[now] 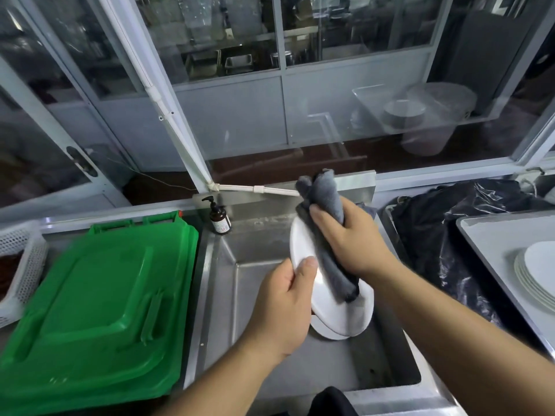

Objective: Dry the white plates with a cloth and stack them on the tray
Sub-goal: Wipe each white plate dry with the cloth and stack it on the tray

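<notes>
Over the steel sink my left hand grips the lower left edge of a tilted white plate, thumb on its face. My right hand holds a bunched grey cloth and presses it against the plate's face. Another white plate lies under it in the sink, mostly hidden. At the right a grey tray carries a stack of white plates, cut off by the frame edge.
A green plastic lid covers the counter left of the sink, with a white perforated basket beyond it. A brown pump bottle stands at the sink's back left corner. Black plastic bags lie between sink and tray. Glass partitions rise behind.
</notes>
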Action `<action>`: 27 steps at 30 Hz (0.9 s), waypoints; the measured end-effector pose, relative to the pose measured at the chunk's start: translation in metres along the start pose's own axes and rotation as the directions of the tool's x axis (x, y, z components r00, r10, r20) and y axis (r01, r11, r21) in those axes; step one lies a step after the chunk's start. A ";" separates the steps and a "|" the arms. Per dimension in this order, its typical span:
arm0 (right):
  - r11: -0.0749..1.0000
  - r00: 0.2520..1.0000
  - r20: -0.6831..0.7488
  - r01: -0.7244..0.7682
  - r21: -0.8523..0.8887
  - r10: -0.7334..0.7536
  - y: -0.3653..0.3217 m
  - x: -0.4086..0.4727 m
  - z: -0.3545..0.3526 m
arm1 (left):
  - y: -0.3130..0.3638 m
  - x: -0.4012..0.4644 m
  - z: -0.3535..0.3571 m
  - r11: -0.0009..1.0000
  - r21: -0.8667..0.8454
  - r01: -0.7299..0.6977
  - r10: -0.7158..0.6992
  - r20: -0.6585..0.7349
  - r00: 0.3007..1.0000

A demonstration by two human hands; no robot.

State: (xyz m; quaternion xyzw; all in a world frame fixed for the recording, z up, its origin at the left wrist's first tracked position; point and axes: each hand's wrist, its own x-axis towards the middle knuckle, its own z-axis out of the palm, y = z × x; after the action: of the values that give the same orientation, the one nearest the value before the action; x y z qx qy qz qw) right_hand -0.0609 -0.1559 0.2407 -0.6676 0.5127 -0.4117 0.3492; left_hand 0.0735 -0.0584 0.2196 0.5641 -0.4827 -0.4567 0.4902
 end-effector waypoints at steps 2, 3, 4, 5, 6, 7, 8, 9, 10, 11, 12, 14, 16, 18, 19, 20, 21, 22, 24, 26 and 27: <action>0.970 0.976 -0.057 -0.198 0.142 0.208 0.007 0.007 0.004 | 0.004 -0.005 -0.001 0.992 0.105 -0.075 0.077 -0.017 0.997; 0.934 0.951 -0.066 -0.283 0.219 0.303 0.009 0.008 0.006 | 0.005 -0.006 -0.001 0.983 0.149 -0.103 0.109 -0.032 0.993; 0.890 0.922 -0.057 -0.352 0.290 0.383 0.011 0.007 0.009 | 0.006 -0.006 -0.001 0.974 0.188 -0.128 0.140 -0.052 0.989; 0.841 0.890 -0.040 -0.413 0.351 0.454 0.012 0.005 0.012 | 0.006 -0.007 -0.001 0.963 0.226 -0.146 0.166 -0.071 0.984; 0.787 0.858 -0.017 -0.462 0.409 0.513 0.012 0.001 0.015 | 0.005 -0.007 -0.001 0.955 0.256 -0.154 0.182 -0.092 0.979; 0.728 0.829 0.012 -0.498 0.472 0.559 0.013 -0.003 0.019 | 0.005 -0.008 -0.001 0.949 0.277 -0.152 0.189 -0.109 0.976; 0.661 0.800 0.054 -0.529 0.533 0.597 0.015 -0.007 0.024 | 0.003 -0.008 -0.001 0.943 0.297 -0.151 0.192 -0.116 0.974; 0.585 0.770 0.106 -0.559 0.588 0.629 0.017 -0.011 0.027 | 0.001 -0.009 -0.001 0.934 0.326 -0.149 0.195 -0.113 0.974; 0.501 0.734 0.153 -0.585 0.638 0.662 0.017 -0.015 0.030 | -0.002 -0.009 0.000 0.918 0.367 -0.147 0.195 -0.096 0.976; 0.419 0.689 0.190 -0.611 0.672 0.700 0.018 -0.020 0.033 | -0.004 -0.009 0.000 0.894 0.423 -0.147 0.192 -0.065 0.979; 0.332 0.639 0.240 -0.641 0.692 0.731 0.020 -0.024 0.034 | -0.006 -0.010 0.002 0.858 0.488 -0.157 0.196 -0.029 0.980; 0.167 0.558 0.366 -0.687 0.708 0.745 0.022 -0.036 0.033 | -0.009 -0.010 0.005 0.772 0.604 -0.198 0.222 0.036 0.974; 0.049 0.538 0.441 -0.672 0.739 0.719 0.026 -0.042 0.027 | -0.010 -0.010 0.008 0.699 0.670 -0.248 0.243 0.104 0.965; 0.021 0.556 0.474 -0.664 0.748 0.682 0.029 -0.042 0.017 | -0.009 -0.009 0.008 0.633 0.722 -0.279 0.219 0.178 0.959; 0.016 0.571 0.494 -0.664 0.747 0.656 0.032 -0.040 0.012 | -0.008 -0.008 0.008 0.598 0.747 -0.289 0.194 0.215 0.957; 0.014 0.595 0.511 -0.660 0.751 0.621 0.033 -0.037 0.005 | -0.007 -0.006 0.007 0.560 0.767 -0.314 0.177 0.259 0.949; 0.028 0.616 0.513 -0.655 0.755 0.597 0.033 -0.034 -0.003 | -0.005 -0.005 0.008 0.528 0.779 -0.338 0.172 0.292 0.941; 0.050 0.639 0.516 -0.654 0.755 0.570 0.032 -0.032 -0.011 | -0.004 -0.005 0.009 0.514 0.781 -0.354 0.182 0.304 0.935; 0.087 0.695 0.507 -0.628 0.774 0.510 0.035 -0.028 -0.026 | -0.003 -0.005 0.010 0.478 0.785 -0.394 0.227 0.322 0.919; 0.099 0.725 0.522 -0.621 0.778 0.449 0.038 -0.025 -0.041 | -0.004 -0.006 0.014 0.365 0.822 -0.437 0.280 0.351 0.894; 0.110 0.716 0.553 -0.648 0.754 0.426 0.039 -0.024 -0.046 | -0.005 -0.006 0.016 0.321 0.836 -0.444 0.284 0.362 0.888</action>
State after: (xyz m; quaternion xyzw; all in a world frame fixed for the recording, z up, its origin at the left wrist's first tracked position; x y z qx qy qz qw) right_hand -0.1215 -0.1432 0.2204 -0.1523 0.3564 -0.3976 0.8317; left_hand 0.0577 -0.0542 0.2136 0.5774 -0.7994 -0.0421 0.1606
